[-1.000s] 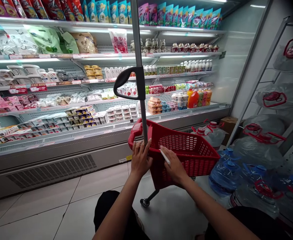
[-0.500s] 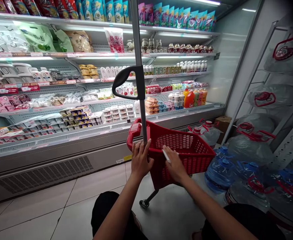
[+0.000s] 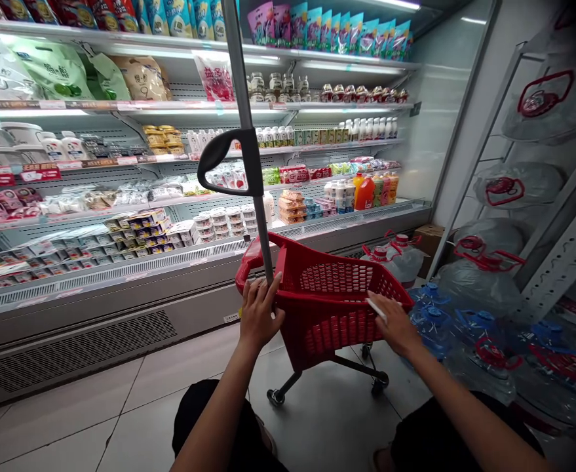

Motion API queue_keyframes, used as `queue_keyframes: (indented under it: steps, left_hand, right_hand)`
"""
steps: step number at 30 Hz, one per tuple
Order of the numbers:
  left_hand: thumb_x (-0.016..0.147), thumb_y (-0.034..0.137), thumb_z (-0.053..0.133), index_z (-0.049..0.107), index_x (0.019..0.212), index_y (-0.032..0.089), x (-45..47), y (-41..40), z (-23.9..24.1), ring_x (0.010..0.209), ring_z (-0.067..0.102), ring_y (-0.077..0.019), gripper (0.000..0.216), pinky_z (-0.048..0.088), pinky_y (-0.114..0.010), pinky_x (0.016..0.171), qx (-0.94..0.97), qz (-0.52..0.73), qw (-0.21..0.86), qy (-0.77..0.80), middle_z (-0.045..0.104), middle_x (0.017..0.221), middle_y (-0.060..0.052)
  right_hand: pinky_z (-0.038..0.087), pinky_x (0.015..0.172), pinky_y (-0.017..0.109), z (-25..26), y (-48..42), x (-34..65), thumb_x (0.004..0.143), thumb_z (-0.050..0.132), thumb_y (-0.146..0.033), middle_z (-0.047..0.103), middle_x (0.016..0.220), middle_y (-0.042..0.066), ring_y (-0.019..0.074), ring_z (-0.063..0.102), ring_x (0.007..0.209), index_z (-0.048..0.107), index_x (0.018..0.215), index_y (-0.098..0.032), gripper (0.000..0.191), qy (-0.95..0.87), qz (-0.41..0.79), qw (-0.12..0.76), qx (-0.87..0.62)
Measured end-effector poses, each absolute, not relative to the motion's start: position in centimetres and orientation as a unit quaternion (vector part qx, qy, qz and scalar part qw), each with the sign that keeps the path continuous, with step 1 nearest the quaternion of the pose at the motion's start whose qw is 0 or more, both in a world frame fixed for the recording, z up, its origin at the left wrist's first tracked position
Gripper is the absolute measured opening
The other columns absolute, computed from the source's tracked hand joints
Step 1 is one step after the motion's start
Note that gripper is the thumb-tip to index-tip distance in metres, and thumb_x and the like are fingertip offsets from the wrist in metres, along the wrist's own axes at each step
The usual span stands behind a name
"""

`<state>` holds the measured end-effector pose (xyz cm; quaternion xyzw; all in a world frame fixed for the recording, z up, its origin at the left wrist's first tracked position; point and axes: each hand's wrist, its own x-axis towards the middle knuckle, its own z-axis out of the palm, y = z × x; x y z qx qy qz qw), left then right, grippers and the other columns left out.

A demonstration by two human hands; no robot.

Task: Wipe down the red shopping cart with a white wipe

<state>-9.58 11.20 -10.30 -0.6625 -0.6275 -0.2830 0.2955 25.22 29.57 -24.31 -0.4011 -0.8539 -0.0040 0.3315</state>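
A red plastic shopping cart basket (image 3: 337, 328) stands on a wheeled frame, with a grey pole (image 3: 243, 85) rising from its left end to a black loop handle (image 3: 253, 162). At the foot of the pole my left hand (image 3: 259, 311) grips the rim, fingers over the edge and thumb on the outer wall. My right hand (image 3: 394, 322) is at the rim's near right part. Its fingers are closed on a thin white item (image 3: 377, 307), perhaps a folded wipe, which lies against the rim. The fingertips of both hands are partly hidden.
An open refrigerated display (image 3: 209, 219) with dairy tubs, bottles and pouches runs along the back. Several large water bottles (image 3: 435, 328) stand on the floor close to the cart's right end. A white rack (image 3: 494, 144) holds more bottles. Tiled floor (image 3: 170, 393) lies below.
My right hand has slid rightward along the rim with the white item. My left hand keeps its place by the pole. The view has shifted slightly, and more of the cart's wheels show.
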Motion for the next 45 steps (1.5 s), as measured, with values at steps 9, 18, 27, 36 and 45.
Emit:
queue_keyframes:
  steps: [9,18,27,36,45]
  left_hand:
    - [0.081,0.017,0.06,0.031,0.165,0.028,-9.2,11.6,-10.3,0.143,0.043,-0.0332,0.09,0.013,-0.057,0.131,-0.657,-0.288,0.301,-0.628,0.055,0.15,-0.005]
    - [0.081,0.016,0.061,0.032,0.164,0.028,-9.0,11.5,-10.1,0.144,0.043,-0.0326,0.089,0.015,-0.056,0.131,-0.671,-0.261,0.294,-0.628,0.056,0.151,-0.006]
    - [0.09,0.023,0.061,0.027,0.166,0.031,-11.9,11.7,-9.8,0.16,0.018,-0.0338,0.083,0.013,-0.057,0.13,-0.679,-0.245,0.291,-0.628,0.041,0.165,-0.005]
    - [0.104,0.046,0.052,0.02,0.167,0.021,-8.3,14.1,-14.3,0.161,-0.007,-0.038,0.075,0.014,-0.065,0.126,-0.568,-0.325,0.256,-0.711,-0.013,0.175,-0.015]
    - [0.101,0.059,0.051,0.003,0.168,0.017,-2.3,15.6,-20.6,0.158,-0.013,-0.0415,0.092,0.018,-0.069,0.123,-0.556,-0.379,0.135,-0.727,-0.023,0.17,-0.022]
  right_hand:
    - [0.03,0.126,0.053,-24.2,28.6,22.5,0.098,0.034,-0.027,0.055,0.155,0.009,0.0264,0.045,0.147,0.044,0.158,-0.017,0.061,-0.83,-0.005,0.321,-0.457]
    - [0.027,0.128,0.051,-16.9,21.6,8.9,0.09,0.038,-0.013,0.035,0.169,0.001,0.0194,0.032,0.155,0.02,0.167,-0.029,0.081,-0.89,0.102,0.378,-0.234]
    - [0.045,0.115,0.052,-23.5,30.5,26.2,0.099,0.035,-0.029,0.064,0.146,0.006,0.0266,0.059,0.133,0.059,0.147,-0.025,0.054,-0.849,0.021,0.286,-0.444]
    - [0.042,0.119,0.055,-25.6,25.7,27.3,0.102,0.031,-0.031,0.052,0.158,0.005,0.0288,0.05,0.144,0.026,0.166,-0.028,0.064,-0.83,-0.036,0.346,-0.436]
    - [0.044,0.119,0.052,-23.7,15.2,24.8,0.101,0.036,-0.03,0.04,0.166,0.003,0.0285,0.046,0.148,0.007,0.169,-0.031,0.074,-0.897,0.041,0.301,-0.321]
